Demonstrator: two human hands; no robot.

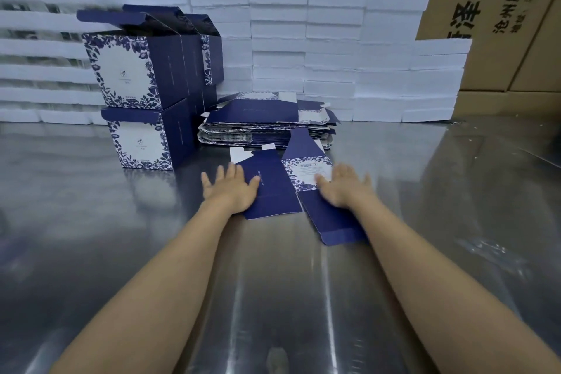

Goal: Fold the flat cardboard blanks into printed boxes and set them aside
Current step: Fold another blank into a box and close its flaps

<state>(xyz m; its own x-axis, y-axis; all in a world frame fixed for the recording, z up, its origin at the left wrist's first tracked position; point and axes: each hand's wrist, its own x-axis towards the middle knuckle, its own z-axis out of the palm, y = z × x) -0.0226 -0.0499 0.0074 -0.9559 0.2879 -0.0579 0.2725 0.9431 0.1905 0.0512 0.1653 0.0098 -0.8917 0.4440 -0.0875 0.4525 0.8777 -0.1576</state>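
Both hands lie flat, fingers straight and spread, on a flat cardboard blank [274,188] that rests on the shiny metal bench [91,237]. The left hand [230,188] presses palm-down on the blank's dark blue left panel, its thumb reaching across toward the middle. The right hand [344,188], blurred, covers the blank's right portion, its fingertips at the edge of the white floral panel with a small barcode label; the blank's long blue flap runs back under that wrist toward the person. Just beyond the fingertips of both hands sits a stack of flat blanks [267,127], edges uneven, a few top sheets skewed. Beyond and to the outer side of the left hand stand folded printed boxes [136,106], blue with white floral fronts, piled two high, the upper ones with top flaps standing open; more of them stand behind, partly hidden. Farther out, past the stack, a wall of white foam blocks [334,39] runs across the bench's far side, and brown cartons [491,9] with printed lettering rise behind it, above the right hand's side.
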